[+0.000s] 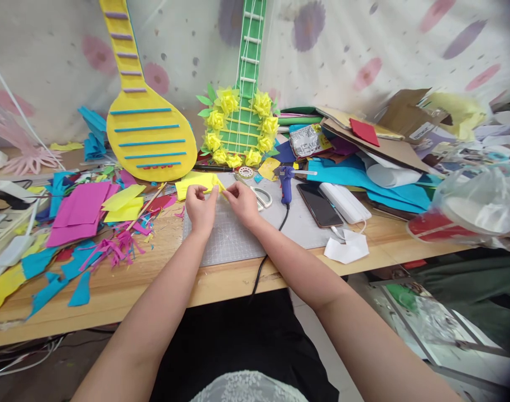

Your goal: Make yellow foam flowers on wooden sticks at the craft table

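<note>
Over the grey cutting mat (225, 245) both of my hands pinch a small piece of yellow paper (219, 184). My left hand (201, 209) has thumb and fingers closed at its left side. From the right, my right hand (243, 205) grips the other side with its fingertips. Behind the left hand lies a stack of yellow paper (188, 187). A pair of scissors (263, 198) with pale handles rests just past my right hand, partly hidden. Farther right a blue glue gun (285, 184) stands on the mat, its black cord running toward the front edge.
A yellow paper guitar (150, 139) and a green one (249, 72) with yellow paper flowers lean at the back. Magenta sheets (81, 215) and colourful scraps cover the left. A phone (320, 205), white power bank (345, 202) and bagged red cup (443, 223) are on the right.
</note>
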`<state>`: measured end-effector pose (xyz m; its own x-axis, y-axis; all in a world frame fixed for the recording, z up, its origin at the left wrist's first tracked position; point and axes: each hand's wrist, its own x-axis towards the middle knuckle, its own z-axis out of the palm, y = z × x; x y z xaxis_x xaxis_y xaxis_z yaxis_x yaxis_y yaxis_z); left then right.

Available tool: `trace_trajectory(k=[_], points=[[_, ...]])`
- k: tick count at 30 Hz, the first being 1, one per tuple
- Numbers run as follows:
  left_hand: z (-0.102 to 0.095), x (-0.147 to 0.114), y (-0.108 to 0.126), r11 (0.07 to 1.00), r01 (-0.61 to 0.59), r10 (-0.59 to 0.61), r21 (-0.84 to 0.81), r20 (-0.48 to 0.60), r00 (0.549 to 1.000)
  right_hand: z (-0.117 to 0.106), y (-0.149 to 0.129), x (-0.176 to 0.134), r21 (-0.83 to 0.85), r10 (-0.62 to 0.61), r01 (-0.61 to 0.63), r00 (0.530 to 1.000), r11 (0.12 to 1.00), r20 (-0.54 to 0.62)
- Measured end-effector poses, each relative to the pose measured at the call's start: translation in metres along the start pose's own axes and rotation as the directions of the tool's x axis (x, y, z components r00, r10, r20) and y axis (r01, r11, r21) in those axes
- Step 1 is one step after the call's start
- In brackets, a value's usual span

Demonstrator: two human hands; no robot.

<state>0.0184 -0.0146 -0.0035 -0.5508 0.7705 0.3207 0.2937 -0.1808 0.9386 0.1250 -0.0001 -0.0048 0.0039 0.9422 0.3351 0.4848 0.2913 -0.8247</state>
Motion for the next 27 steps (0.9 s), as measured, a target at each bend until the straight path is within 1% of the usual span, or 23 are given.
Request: trace_trajectory(k=[1,2,4,6,9,12,14,17,22,27], points=[[-0.002,-0.001,0.001,0.994,-0.093,0.093,0.048,0.011,0.996,-0.001,0.002,0.001,0.048,0.033,-0.033,0.999,0.998,0.002],[-0.004,-0.002,0.001,0.979,-0.178,0.174,0.102,0.049,0.984,-0.001,0.003,0.003,0.095,0.063,-0.063,0.998,0.993,0.007],[-0.007,-0.004,0.003,0.930,-0.314,0.290,0.193,0.140,0.947,-0.002,0.006,0.005,0.179,0.116,-0.119,0.993,0.977,0.028],[-0.007,-0.006,0.003,0.884,-0.389,0.348,0.260,0.191,0.918,-0.003,0.008,0.007,0.243,0.153,-0.160,0.987,0.957,0.049],[-0.006,-0.007,0.002,0.842,-0.442,0.388,0.308,0.224,0.894,-0.005,0.009,0.008,0.289,0.182,-0.194,0.981,0.938,0.070],[-0.005,-0.006,0.002,0.817,-0.479,0.409,0.321,0.262,0.874,-0.007,0.008,0.009,0.287,0.182,-0.196,0.980,0.938,0.075],[-0.005,-0.007,0.002,0.813,-0.482,0.411,0.326,0.266,0.872,-0.007,0.009,0.009,0.275,0.173,-0.186,0.982,0.943,0.074],[-0.004,-0.006,0.001,0.822,-0.466,0.399,0.329,0.251,0.882,-0.006,0.010,0.008,0.255,0.152,-0.166,0.986,0.952,0.074],[-0.002,-0.002,-0.005,0.853,-0.405,0.350,0.329,0.214,0.912,-0.005,0.011,0.007,0.200,0.094,-0.111,0.991,0.973,0.093],[-0.002,0.000,-0.008,0.851,-0.402,0.337,0.339,0.236,0.911,-0.009,0.007,0.006,0.118,0.079,-0.092,0.991,0.989,0.107]])
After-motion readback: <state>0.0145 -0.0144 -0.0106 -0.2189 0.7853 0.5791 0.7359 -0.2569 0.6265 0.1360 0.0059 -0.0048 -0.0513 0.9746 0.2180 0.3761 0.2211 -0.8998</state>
